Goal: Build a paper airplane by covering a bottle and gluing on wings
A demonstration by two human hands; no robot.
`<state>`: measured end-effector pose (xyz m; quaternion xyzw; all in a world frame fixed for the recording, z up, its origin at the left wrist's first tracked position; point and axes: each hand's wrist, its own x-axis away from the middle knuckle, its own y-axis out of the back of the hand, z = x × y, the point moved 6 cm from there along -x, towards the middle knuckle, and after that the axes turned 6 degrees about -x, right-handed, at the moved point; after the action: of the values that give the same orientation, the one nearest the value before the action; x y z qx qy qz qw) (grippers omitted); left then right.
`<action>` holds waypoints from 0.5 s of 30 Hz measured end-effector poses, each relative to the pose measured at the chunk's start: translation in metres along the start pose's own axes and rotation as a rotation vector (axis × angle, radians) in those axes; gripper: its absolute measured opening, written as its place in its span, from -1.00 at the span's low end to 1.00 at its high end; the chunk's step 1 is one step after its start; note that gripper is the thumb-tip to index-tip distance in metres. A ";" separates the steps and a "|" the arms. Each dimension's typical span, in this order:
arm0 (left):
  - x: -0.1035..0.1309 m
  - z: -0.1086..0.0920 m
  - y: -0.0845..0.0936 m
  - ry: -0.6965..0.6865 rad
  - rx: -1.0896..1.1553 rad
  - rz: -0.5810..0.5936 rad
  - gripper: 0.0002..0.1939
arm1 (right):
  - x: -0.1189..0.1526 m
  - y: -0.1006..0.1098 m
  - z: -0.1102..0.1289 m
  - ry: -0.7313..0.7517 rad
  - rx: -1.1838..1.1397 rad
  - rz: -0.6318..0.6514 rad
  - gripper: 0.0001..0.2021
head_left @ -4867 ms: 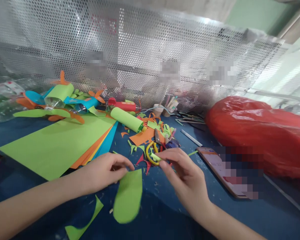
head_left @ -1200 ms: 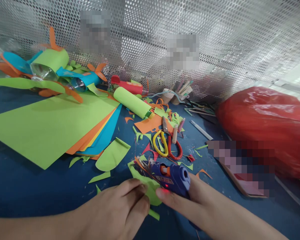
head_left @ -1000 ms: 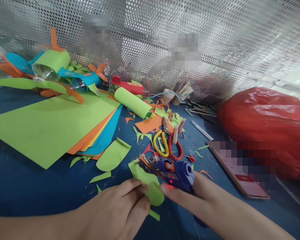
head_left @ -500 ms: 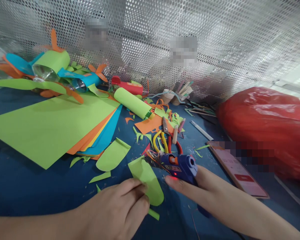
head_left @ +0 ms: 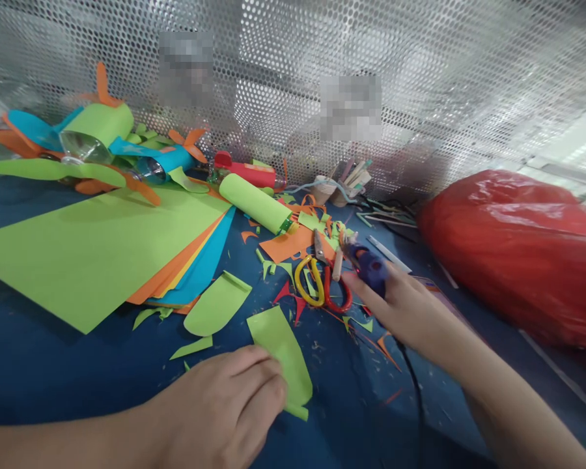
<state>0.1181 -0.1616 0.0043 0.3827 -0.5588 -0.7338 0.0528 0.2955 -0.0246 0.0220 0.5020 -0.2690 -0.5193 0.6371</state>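
My left hand [head_left: 224, 397] rests low in the view, fingers curled together on a rounded light-green paper cutout [head_left: 283, 345] lying on the blue table. The fingertips are partly hidden. A small green strip [head_left: 297, 412] pokes out under the cutout's lower end. To the right, my right hand [head_left: 410, 309] grips a blue hot glue gun [head_left: 372, 270], its black cord [head_left: 415, 384] trailing down. The gun's front end is blurred, above the scissors [head_left: 319, 246] with one yellow and one red handle. Left of the held cutout lies a second green cutout [head_left: 218, 303] with a folded edge.
Stacked coloured paper sheets [head_left: 92, 260] lie at left, with paper-wrapped bottle planes [head_left: 100, 124] behind. A green paper-wrapped bottle [head_left: 254, 203] and scattered scraps fill the middle. A red plastic bag [head_left: 508, 254] bulges at right. A perforated metal screen [head_left: 273, 52] stands behind.
My right hand has carried the glue gun away from the green cutout, forward and to the right beside the scissors. My left hand stays on the cutout, nearly still.
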 end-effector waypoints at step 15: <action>0.014 0.033 -0.018 0.436 0.399 -0.002 -0.81 | 0.003 0.007 0.006 0.064 0.174 -0.164 -0.73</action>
<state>0.0945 -0.1359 -0.0155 0.5345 -0.6672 -0.5101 0.0946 0.2938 -0.0294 0.0300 0.5920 -0.2505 -0.5282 0.5548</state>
